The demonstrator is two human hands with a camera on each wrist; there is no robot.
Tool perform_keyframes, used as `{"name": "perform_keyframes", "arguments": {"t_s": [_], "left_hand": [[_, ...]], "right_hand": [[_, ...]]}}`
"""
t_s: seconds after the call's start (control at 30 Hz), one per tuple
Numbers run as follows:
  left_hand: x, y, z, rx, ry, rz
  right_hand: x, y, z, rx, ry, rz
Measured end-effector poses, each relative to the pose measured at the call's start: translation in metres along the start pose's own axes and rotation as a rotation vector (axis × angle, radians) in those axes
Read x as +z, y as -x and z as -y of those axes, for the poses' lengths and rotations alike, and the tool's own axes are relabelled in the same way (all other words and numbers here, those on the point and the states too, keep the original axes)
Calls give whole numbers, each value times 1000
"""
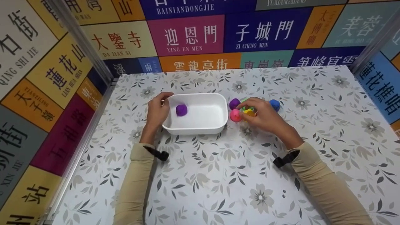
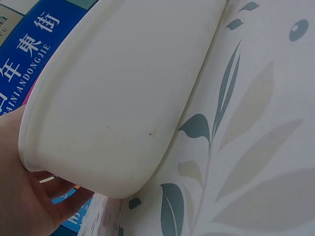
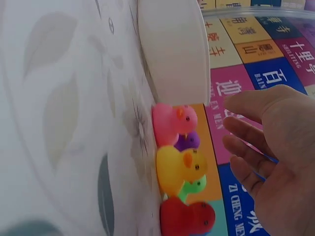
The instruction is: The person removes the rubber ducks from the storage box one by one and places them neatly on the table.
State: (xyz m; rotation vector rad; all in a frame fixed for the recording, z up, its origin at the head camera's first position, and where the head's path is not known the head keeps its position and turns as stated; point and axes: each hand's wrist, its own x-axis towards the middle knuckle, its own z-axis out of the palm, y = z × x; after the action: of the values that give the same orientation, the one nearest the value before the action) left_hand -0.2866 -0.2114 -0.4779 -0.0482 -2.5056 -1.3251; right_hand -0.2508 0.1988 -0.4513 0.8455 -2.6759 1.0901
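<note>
A white plastic tub [image 1: 200, 130] stands on the table with one purple toy duck [image 1: 181, 110] inside, near its left end. My left hand [image 1: 158, 110] grips the tub's left end; the left wrist view shows its fingers [image 2: 69, 202] bent round that end. Just right of the tub, my right hand [image 1: 265, 115] hovers over a cluster of small rubber ducks, its fingers loosely bent and holding nothing. In the right wrist view a pink duck [image 3: 174, 123], a yellow duck [image 3: 179, 169] and a red duck [image 3: 187, 216] stand in a row. Behind them, a purple duck [image 3: 188, 141] and a green duck [image 3: 193, 187] are partly hidden.
A blue duck [image 1: 274, 105] sits beyond my right hand, at the right of the cluster. The table [image 1: 218, 181] has a white floral cover. Panels with printed lettering [image 1: 190, 34] rise behind the table and along both sides.
</note>
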Motion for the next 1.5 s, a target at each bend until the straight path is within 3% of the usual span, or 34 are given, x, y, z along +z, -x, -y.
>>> {"name": "perform_keyframes", "arguments": {"t_s": [0.57,0.77,1.03,1.27,1.5], "left_hand": [[0,0,0,10,27,-5],[2,-1,0,-9,9,-1],[2,-1,0,-22,-8,10],[2,-1,0,-18,-25,4],[0,0,-1,-4,-18,1]], "right_hand": [[33,-24,31,-65,-100,47],[47,-32,41,-79,-116,95],[60,-40,51,-128,-129,88],[70,-47,61,-122,-156,128],[85,-58,73,-172,-161,152]]}}
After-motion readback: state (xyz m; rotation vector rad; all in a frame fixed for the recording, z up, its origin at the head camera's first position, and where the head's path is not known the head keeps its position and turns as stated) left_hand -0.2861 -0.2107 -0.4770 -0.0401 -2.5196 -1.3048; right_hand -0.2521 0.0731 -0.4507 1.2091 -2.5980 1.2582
